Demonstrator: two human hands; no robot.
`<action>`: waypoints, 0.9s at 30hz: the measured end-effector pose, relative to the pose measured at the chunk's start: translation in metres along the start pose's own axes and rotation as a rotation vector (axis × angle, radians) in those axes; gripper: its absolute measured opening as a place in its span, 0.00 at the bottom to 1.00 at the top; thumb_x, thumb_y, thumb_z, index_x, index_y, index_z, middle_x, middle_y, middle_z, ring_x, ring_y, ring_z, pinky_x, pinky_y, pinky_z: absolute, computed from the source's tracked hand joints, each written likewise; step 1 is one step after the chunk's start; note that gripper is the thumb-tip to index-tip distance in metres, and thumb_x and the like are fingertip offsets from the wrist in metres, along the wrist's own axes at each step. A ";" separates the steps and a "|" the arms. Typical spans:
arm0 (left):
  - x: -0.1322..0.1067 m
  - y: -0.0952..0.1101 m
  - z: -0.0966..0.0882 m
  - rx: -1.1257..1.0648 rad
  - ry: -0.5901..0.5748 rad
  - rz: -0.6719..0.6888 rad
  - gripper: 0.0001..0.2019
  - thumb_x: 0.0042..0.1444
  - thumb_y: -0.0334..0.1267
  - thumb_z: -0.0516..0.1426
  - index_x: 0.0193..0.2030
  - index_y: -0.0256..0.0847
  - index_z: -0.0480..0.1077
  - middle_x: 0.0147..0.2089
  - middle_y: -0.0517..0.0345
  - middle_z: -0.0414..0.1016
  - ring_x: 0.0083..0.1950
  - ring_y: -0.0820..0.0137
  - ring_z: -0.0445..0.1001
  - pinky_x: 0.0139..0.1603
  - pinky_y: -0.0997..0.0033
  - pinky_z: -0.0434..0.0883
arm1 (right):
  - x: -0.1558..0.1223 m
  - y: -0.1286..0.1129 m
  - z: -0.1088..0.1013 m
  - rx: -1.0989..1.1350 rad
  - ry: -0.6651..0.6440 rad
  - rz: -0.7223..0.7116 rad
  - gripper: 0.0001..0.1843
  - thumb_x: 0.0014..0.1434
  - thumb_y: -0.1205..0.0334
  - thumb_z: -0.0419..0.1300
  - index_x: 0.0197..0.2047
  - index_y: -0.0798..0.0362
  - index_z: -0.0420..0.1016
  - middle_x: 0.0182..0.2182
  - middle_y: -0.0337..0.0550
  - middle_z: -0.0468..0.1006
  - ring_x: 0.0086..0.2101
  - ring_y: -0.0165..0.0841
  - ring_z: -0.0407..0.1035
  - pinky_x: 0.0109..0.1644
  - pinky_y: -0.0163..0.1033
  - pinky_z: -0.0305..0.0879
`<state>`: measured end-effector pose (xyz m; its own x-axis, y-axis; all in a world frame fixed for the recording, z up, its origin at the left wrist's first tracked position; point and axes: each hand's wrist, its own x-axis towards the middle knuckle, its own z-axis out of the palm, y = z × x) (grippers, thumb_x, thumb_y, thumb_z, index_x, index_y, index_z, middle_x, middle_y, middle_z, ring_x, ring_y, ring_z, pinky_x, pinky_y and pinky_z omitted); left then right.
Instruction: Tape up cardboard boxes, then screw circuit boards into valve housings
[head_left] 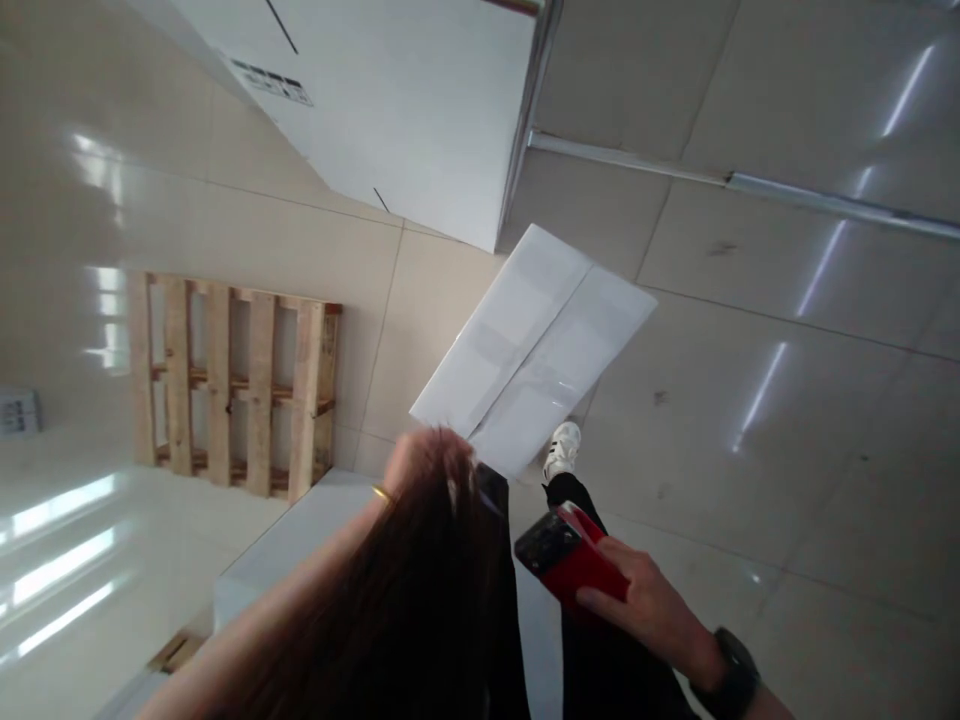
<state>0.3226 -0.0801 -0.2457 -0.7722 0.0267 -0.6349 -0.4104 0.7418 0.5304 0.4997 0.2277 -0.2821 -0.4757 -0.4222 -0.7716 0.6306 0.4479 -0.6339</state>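
A white carton (536, 340) with a centre seam and shiny clear tape across it lies ahead of me, turned at an angle. My left hand (424, 460), with a gold band at the wrist, is closed at the carton's near corner; long dark hair and blur hide part of its fingers. In my right hand (630, 590) is a red and black hand-held thing (574, 560) with a pale strip along one edge; its kind is unclear. That hand is closed round its red part, off to the right of the carton and apart from it.
A wooden pallet (262, 340) rests on the tiled floor at left. One large white box (420, 100) stands at the top, and a metal strip (637, 155) runs right from it. Another white box (262, 540) is by my left arm. My shoe (562, 448) is beside the carton.
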 end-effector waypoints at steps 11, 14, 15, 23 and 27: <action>0.107 -0.107 -0.102 -0.289 0.069 -0.137 0.15 0.43 0.45 0.60 0.29 0.32 0.71 0.23 0.57 0.72 0.21 0.76 0.67 0.25 0.74 0.66 | 0.018 0.117 -0.004 -0.041 0.080 0.357 0.25 0.47 0.40 0.58 0.38 0.52 0.77 0.33 0.48 0.79 0.34 0.46 0.73 0.36 0.45 0.72; 0.126 -0.128 -0.086 -0.294 0.051 -0.166 0.15 0.42 0.45 0.60 0.29 0.32 0.71 0.23 0.57 0.73 0.20 0.76 0.67 0.25 0.75 0.65 | 0.039 0.122 -0.005 -0.028 0.034 0.359 0.28 0.48 0.39 0.57 0.40 0.54 0.76 0.33 0.47 0.79 0.33 0.43 0.73 0.37 0.42 0.71; 0.134 -0.136 -0.080 -0.291 0.051 -0.173 0.15 0.42 0.45 0.60 0.29 0.32 0.71 0.23 0.57 0.73 0.20 0.77 0.66 0.25 0.75 0.64 | 0.047 0.127 -0.006 -0.028 0.016 0.360 0.28 0.48 0.39 0.56 0.40 0.55 0.76 0.33 0.46 0.79 0.33 0.42 0.73 0.37 0.41 0.70; 0.200 -0.201 0.009 -0.346 -0.174 -0.300 0.17 0.40 0.49 0.61 0.24 0.34 0.69 0.22 0.56 0.71 0.24 0.75 0.66 0.25 0.77 0.59 | 0.149 0.154 -0.010 -0.038 -0.081 0.323 0.28 0.49 0.37 0.54 0.34 0.55 0.75 0.27 0.44 0.79 0.29 0.39 0.72 0.32 0.37 0.67; 0.200 -0.217 0.044 -0.462 -0.366 -0.289 0.27 0.39 0.62 0.58 0.28 0.35 0.66 0.27 0.57 0.69 0.29 0.74 0.67 0.28 0.76 0.62 | 0.195 0.150 -0.008 -0.030 -0.136 0.308 0.28 0.49 0.37 0.53 0.35 0.54 0.75 0.27 0.45 0.78 0.29 0.41 0.73 0.31 0.38 0.68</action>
<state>0.2782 -0.2062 -0.5122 -0.4181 0.1567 -0.8948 -0.8054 0.3917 0.4449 0.4968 0.2186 -0.5285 -0.1776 -0.3638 -0.9144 0.7127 0.5931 -0.3744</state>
